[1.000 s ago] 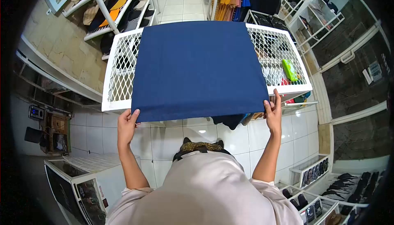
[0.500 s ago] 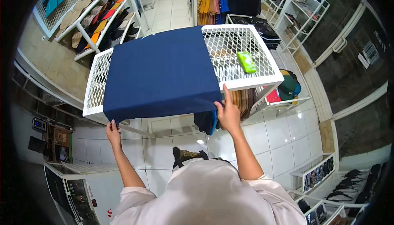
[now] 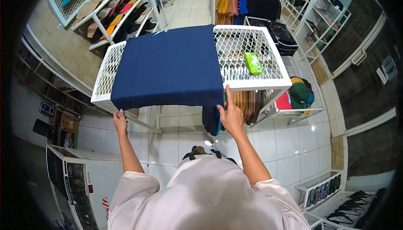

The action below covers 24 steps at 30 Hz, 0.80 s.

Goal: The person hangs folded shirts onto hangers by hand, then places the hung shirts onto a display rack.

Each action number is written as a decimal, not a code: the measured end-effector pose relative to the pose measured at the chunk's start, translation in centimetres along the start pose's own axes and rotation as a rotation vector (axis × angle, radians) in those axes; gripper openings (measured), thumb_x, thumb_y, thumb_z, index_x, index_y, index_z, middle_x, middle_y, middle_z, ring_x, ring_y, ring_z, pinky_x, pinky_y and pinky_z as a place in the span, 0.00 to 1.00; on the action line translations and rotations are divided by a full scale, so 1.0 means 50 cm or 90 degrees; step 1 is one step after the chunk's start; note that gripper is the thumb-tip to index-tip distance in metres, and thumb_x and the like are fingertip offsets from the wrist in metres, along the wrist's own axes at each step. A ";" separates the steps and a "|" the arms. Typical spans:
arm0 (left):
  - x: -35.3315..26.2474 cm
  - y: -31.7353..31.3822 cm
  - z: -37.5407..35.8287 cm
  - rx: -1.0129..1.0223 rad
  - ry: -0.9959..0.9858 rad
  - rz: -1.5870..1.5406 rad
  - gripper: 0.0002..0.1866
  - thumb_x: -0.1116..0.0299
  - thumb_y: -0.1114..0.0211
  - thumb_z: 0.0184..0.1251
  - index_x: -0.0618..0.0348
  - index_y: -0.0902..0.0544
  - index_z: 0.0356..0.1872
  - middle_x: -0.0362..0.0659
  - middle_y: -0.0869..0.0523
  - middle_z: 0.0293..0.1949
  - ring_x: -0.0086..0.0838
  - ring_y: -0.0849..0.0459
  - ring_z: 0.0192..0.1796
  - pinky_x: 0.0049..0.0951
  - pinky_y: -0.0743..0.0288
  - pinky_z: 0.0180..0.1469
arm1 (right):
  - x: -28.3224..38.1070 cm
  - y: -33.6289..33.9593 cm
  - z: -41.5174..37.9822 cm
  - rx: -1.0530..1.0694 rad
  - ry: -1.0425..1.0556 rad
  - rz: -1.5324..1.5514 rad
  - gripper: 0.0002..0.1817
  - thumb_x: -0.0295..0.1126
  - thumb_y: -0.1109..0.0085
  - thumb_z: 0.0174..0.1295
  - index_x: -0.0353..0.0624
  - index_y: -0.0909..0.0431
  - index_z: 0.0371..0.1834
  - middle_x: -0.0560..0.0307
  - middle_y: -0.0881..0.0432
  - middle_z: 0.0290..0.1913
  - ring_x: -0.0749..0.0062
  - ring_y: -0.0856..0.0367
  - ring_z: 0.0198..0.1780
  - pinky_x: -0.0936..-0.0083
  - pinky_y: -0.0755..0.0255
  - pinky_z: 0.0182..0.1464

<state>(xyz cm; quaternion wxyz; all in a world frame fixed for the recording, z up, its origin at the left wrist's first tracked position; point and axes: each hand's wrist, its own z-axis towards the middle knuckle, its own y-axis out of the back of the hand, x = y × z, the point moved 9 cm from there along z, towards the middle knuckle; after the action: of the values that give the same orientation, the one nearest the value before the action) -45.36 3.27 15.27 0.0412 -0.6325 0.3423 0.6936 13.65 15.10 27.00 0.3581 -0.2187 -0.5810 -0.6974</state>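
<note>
A navy blue cloth [image 3: 168, 62] lies flat over a white mesh-topped table [image 3: 256, 82], its front part hanging over the near edge. My left hand [image 3: 120, 121] pinches the hanging hem at its left corner, fingertips together. At the right corner, my right hand [image 3: 232, 114] has its thumb against the hem and its index finger stretched up along the cloth's side edge, touching the table frame. Its other fingers are hidden behind the palm. A bright green packet [image 3: 253, 63] rests on the bare mesh to the right of the cloth.
Brown striped garments [image 3: 247, 104] hang under the table's right side. Caps [image 3: 299, 93] sit on a low rack at the right. A slanted shelf of headwear [image 3: 113, 24] stands at the back left, and a clothes rack [image 3: 247, 3] at the back. White tiles [image 3: 264, 146] cover the floor.
The view has shifted slightly, so the surroundings sit farther right. The cloth's front flap hangs straighter and smoother, with its right corner drawn in. Both hands stay at the two front corners.
</note>
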 end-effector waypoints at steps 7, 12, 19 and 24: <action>0.123 -0.105 -0.112 0.064 0.112 -0.099 0.31 0.50 0.34 0.75 0.55 0.30 0.70 0.42 0.14 0.41 0.25 0.17 0.37 0.28 0.24 0.33 | 0.058 0.036 -0.045 -0.150 0.022 -0.003 0.44 0.34 0.33 0.66 0.43 0.46 0.83 0.55 0.19 0.38 0.70 0.23 0.21 0.69 0.26 0.29; 0.176 -0.202 -0.258 0.234 0.177 -0.109 0.25 0.55 0.30 0.73 0.57 0.23 0.63 0.38 0.15 0.35 0.22 0.16 0.34 0.25 0.25 0.30 | 0.136 -0.061 -0.063 -0.016 0.053 0.139 0.36 0.24 0.32 0.63 0.42 0.33 0.77 0.59 0.19 0.31 0.80 0.29 0.22 0.79 0.31 0.27; 0.109 -0.162 -0.395 0.206 0.224 -0.141 0.22 0.56 0.30 0.72 0.58 0.19 0.59 0.41 0.12 0.39 0.24 0.15 0.36 0.28 0.22 0.35 | 0.194 -0.213 -0.082 0.372 0.248 0.145 0.18 0.27 0.29 0.61 0.40 0.15 0.56 0.53 0.16 0.33 0.74 0.22 0.24 0.75 0.26 0.29; 0.034 -0.028 -0.509 0.028 0.137 -0.146 0.18 0.61 0.31 0.74 0.58 0.17 0.58 0.45 0.11 0.41 0.27 0.14 0.40 0.28 0.19 0.46 | 0.235 -0.289 -0.104 0.513 0.354 0.178 0.16 0.25 0.32 0.62 0.37 0.15 0.54 0.53 0.17 0.29 0.76 0.23 0.21 0.76 0.28 0.27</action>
<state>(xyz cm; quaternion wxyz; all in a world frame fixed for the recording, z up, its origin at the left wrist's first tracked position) -23.39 -9.70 14.03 0.0971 -0.7372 0.2851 0.6049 -4.28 8.19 24.81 0.6448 0.0548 -0.6518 -0.3955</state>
